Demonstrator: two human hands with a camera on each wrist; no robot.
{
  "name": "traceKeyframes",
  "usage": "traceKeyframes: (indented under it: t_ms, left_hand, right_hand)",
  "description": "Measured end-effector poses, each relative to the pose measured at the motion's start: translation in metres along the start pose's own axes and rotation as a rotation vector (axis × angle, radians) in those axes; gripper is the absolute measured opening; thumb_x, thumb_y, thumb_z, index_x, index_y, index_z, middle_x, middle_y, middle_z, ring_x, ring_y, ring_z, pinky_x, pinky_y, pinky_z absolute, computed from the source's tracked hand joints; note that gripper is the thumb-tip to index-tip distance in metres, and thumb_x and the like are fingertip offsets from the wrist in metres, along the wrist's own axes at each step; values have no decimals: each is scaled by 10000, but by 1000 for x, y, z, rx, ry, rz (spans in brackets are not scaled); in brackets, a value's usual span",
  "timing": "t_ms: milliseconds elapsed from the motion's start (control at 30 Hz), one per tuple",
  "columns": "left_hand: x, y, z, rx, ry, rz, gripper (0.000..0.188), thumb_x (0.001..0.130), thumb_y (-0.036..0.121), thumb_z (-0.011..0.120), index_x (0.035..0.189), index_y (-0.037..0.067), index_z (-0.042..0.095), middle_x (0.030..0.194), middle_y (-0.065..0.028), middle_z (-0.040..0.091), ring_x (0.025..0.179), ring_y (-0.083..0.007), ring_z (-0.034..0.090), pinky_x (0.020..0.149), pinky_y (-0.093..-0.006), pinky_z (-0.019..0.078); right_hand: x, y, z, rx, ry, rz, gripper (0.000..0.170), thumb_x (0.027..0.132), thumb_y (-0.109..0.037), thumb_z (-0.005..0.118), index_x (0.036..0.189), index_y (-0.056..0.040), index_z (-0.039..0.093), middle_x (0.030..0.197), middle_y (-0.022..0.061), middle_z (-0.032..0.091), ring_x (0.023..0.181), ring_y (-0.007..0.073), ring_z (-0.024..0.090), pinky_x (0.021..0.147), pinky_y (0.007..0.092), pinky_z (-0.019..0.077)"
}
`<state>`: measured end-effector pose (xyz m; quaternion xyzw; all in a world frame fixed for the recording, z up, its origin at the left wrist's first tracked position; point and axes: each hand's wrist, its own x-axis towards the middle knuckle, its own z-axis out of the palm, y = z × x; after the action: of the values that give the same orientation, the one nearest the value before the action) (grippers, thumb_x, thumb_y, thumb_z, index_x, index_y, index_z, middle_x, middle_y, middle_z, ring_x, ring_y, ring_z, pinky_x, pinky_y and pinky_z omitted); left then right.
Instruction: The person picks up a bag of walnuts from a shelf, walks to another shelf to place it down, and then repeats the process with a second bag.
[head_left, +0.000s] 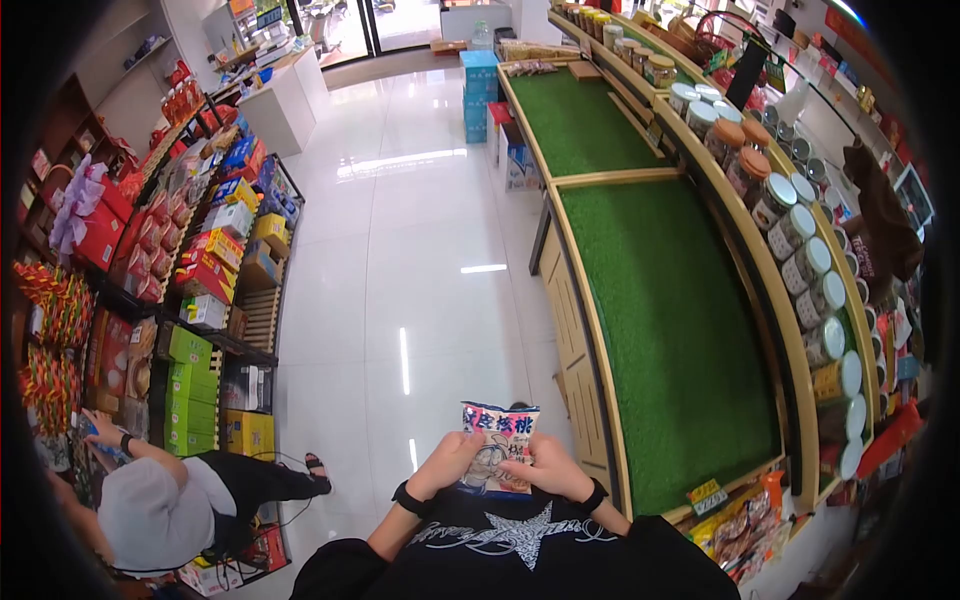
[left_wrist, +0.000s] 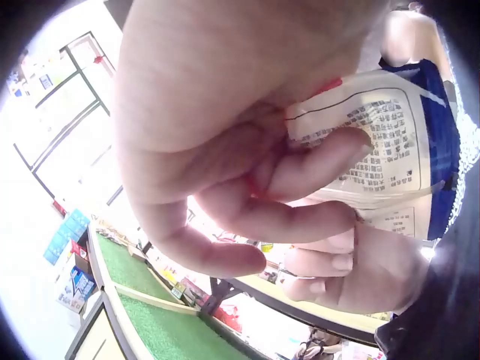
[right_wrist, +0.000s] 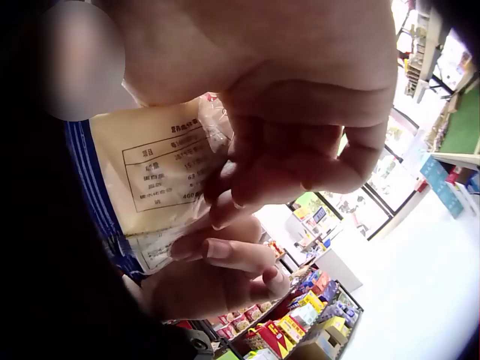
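Fingers of the left hand (head_left: 447, 466) and right hand (head_left: 559, 469), partly curled, grip opposite sides of a blue-edged packet (head_left: 497, 452) before a black star-print shirt (head_left: 470, 535). Green-lined counter (head_left: 665, 330) runs along the right; blue boxes (head_left: 479, 95) stand stacked farther off.

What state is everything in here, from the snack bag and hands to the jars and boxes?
Snack bag: held up, printed front facing the wearer; sealed or opened, cannot tell
Left hand: gripping one side of the bag
Right hand: gripping the other side
Jars: lidded, lined up
Blue boxes: stacked
Green boxes: stacked
Other person: reaching towards the shelves
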<state>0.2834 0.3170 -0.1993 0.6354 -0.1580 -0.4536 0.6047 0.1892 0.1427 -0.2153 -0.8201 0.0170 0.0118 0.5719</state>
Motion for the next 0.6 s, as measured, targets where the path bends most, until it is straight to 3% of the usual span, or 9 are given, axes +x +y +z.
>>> traceKeyframes:
  t_ms: [167, 267, 367, 500, 567, 600]
  left_hand:
    - [59, 37, -1, 11, 11, 30, 413, 945, 281, 388, 920, -69, 605, 810, -57, 621, 716, -90, 549, 633, -243, 459]
    - [101, 29, -5, -96, 18, 74, 393, 938, 262, 396, 909, -71, 604, 809, -53, 620, 710, -90, 550, 622, -243, 458]
    - [118, 59, 6, -154, 66, 106, 365, 931, 239, 409, 906, -67, 606, 802, -52, 619, 715, -85, 546, 631, -244, 457]
    - [134, 76, 9, -182, 144, 74, 341, 925, 227, 431, 903, -62, 609, 797, -50, 621, 720, -85, 544, 641, -244, 456]
    - [144, 83, 0, 13, 116, 22, 326, 919, 229, 452, 909, -56, 610, 795, -43, 620, 721, -82, 540, 650, -247, 455]
    - [151, 84, -3, 13, 109, 22, 326, 919, 229, 452, 909, -56, 610, 795, -43, 620, 721, -82, 540, 650, -247, 455]
  right_hand:
    - [53, -14, -68, 131, -161, 40, 382, 768, -313, 654, 962, 11, 599, 851, 173, 607, 748, 282, 579, 711, 325, 448]
    - [79, -22, -97, 289, -133, -53, 358, 780, -284, 648, 992, -1, 594, 876, 146, 626, 775, 246, 596, 733, 318, 454]
    - [99, -17, -124, 295, -210, 6, 346, 789, -259, 642, 1028, -15, 586, 905, 124, 634, 810, 219, 601, 768, 312, 454]
    - [117, -2, -138, 210, -141, -19, 358, 782, -287, 646, 1005, -12, 593, 870, 138, 631, 778, 248, 601, 735, 323, 456]
    - [125, 3, -144, 63, -123, -87, 365, 773, -322, 648, 961, -11, 605, 819, 155, 623, 738, 282, 594, 690, 339, 453]
    - [129, 8, -145, -16, -124, -34, 368, 771, -345, 641, 917, -8, 614, 779, 168, 612, 712, 308, 587, 653, 354, 445]
